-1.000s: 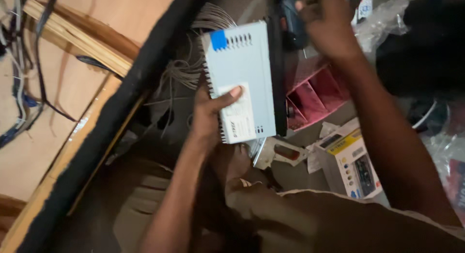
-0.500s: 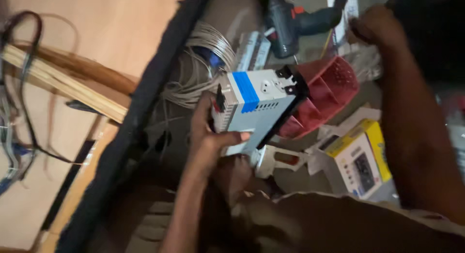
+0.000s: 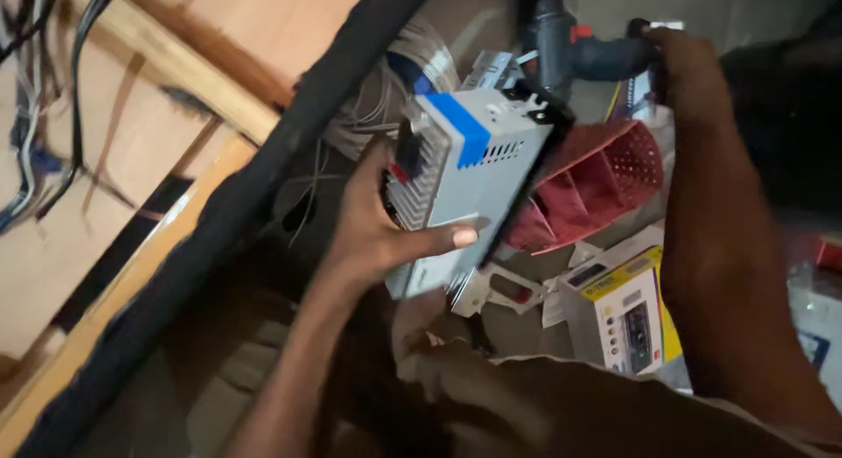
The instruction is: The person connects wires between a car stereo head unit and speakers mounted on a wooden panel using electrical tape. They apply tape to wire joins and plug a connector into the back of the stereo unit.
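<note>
Head view, centre frame: left hand (image 3: 377, 234) clamped around tilted silver car stereo unit (image 3: 469, 173), thumb across its face. Upper right: right hand (image 3: 680, 59) closed on power drill (image 3: 570, 46) handle. One-handed hold, so likely to slip onto red basket (image 3: 596, 182) or boxed stereo (image 3: 627, 313) below.

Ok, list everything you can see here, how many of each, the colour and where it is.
Metal car stereo unit: one, silver with a blue strip, centre, held up.
Power drill: one, dark with a red switch, top.
Plastic basket: one, red, behind the unit.
Product box: one, white and yellow, lower right.
Metal bracket: one, silver, below the unit.
Wire bundle: one, grey, upper centre.
Wooden boards: pale brown, left.
Left hand: grips the unit.
Right hand: on the drill's handle.
</note>
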